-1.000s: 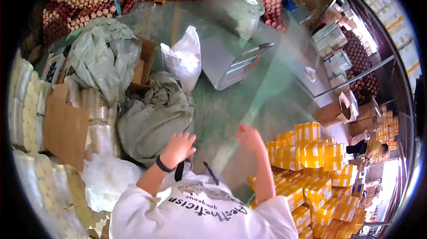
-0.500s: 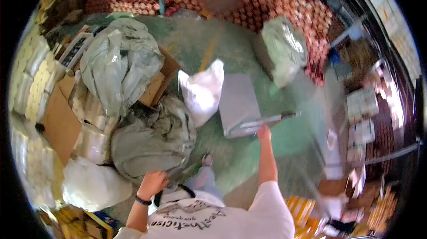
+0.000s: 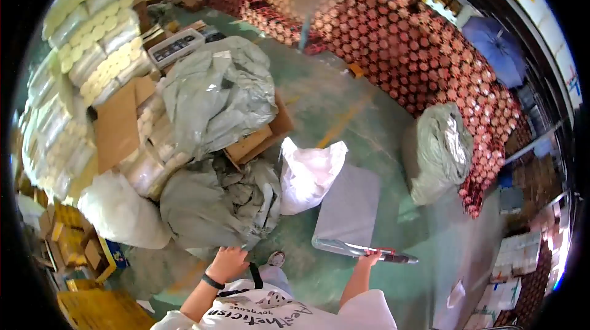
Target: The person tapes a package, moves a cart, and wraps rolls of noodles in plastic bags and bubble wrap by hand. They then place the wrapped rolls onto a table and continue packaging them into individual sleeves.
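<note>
R hand: your R hand, lower ctr-right of frame, fingers closed on the cart handle, nr its red bit.
L hand: your L hand, lower ctr-left, well apart from the R; fingers bent, but can't tell if they grip anything. Dark wristband on that wrist.
Cart: grey cart, right of ctr; flat deck runs up toward mid-frame, handle lies across its btm end & sticks out right.
White bag: white bag just left of the deck, about mid-frame; can't tell if they touch.
Grey sack: grey sack, ctr-left, just above your L hand; contact unclear.
Big bag: grey-green bag, upper left, w/ an open cardboard box at its right side.
Pale bag: cloudy white bag, left, beside the grey sack.
Right side: light green bag, nr the stacked red-netted rolls that fill the upper right.
Top right: blue umbrella, open, by the rolls.
Lower left: yellow boxes at frame btm.
Your foot: one shoe shows btm ctr, between your hands.
</note>
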The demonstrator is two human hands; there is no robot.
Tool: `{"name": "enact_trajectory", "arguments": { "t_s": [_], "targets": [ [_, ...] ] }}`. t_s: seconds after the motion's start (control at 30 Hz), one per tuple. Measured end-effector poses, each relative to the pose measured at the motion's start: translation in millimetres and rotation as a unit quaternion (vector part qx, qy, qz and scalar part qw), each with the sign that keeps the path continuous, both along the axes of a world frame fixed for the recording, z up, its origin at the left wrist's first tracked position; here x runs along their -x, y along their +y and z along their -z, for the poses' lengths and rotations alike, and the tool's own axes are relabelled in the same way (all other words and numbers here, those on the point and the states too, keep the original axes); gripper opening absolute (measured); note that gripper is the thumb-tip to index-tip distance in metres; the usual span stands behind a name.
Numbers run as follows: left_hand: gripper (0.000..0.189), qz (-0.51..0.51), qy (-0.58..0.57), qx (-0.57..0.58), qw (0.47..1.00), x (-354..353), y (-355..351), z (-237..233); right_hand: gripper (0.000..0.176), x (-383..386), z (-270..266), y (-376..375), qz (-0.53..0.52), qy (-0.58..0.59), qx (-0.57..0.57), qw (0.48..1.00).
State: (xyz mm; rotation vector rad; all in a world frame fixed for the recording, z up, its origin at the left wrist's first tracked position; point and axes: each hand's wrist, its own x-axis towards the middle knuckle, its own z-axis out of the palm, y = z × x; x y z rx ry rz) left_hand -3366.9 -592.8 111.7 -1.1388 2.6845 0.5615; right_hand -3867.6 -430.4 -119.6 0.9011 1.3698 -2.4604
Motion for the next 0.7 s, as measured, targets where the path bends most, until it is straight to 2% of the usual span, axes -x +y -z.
{"name": "enact_trajectory", "arguments": {
  "t_s": [0.07,0.13,0.2,0.23,0.27,0.3,0.33,0.37,0.4,0.43,0.47,0.5,0.57,0.6,0.7],
  "targets": [
    [0.034,-0.020,0.052,0.027,0.998,-6,0,4,0.024,-5,22,18,0.031,-0.014,-0.053,0.998],
    [0.035,-0.014,0.065,0.033,0.997,-14,2,6,0.025,-17,36,43,-0.005,-0.043,-0.080,0.996],
    [0.034,-0.001,0.095,0.037,0.995,-29,9,10,0.027,-30,74,73,0.033,0.015,-0.056,0.998],
    [0.033,0.010,0.095,0.035,0.995,-38,13,14,0.027,-47,42,73,0.045,-0.017,-0.057,0.997],
    [0.031,0.012,0.099,0.038,0.994,-48,16,20,0.031,-67,27,86,0.001,-0.002,-0.066,0.998],
    [0.029,0.020,0.104,0.038,0.994,-58,20,26,0.039,-73,35,109,-0.062,-0.028,-0.050,0.996],
    [0.027,0.034,0.109,0.032,0.993,-68,26,32,0.047,-83,26,111,-0.019,-0.053,-0.052,0.997],
    [0.026,0.044,0.108,0.014,0.993,-80,28,38,0.042,-98,42,130,-0.031,0.016,-0.066,0.997],
    [0.026,0.059,0.104,-0.006,0.993,-94,31,41,0.032,-120,40,146,-0.110,0.052,-0.197,0.973],
    [0.026,0.067,0.106,-0.009,0.992,-110,35,42,0.018,-140,7,142,0.004,-0.065,-0.093,0.994],
    [0.026,0.081,0.096,-0.022,0.992,-128,38,43,0.006,-147,28,170,-0.082,-0.053,-0.149,0.984],
    [0.026,0.093,0.087,-0.034,0.991,-144,41,43,0.010,-184,-11,160,0.036,-0.028,-0.033,0.998],
    [0.026,0.111,0.087,-0.057,0.988,-181,50,53,0.020,-226,-23,175,0.099,-0.067,-0.042,0.992],
    [0.026,0.135,0.081,-0.058,0.986,-202,51,61,0.021,-235,5,196,0.125,-0.035,0.004,0.992],
    [0.026,0.178,0.046,-0.046,0.982,-264,55,78,0.018,-299,4,222,0.168,-0.086,-0.057,0.980]
  ]
}}
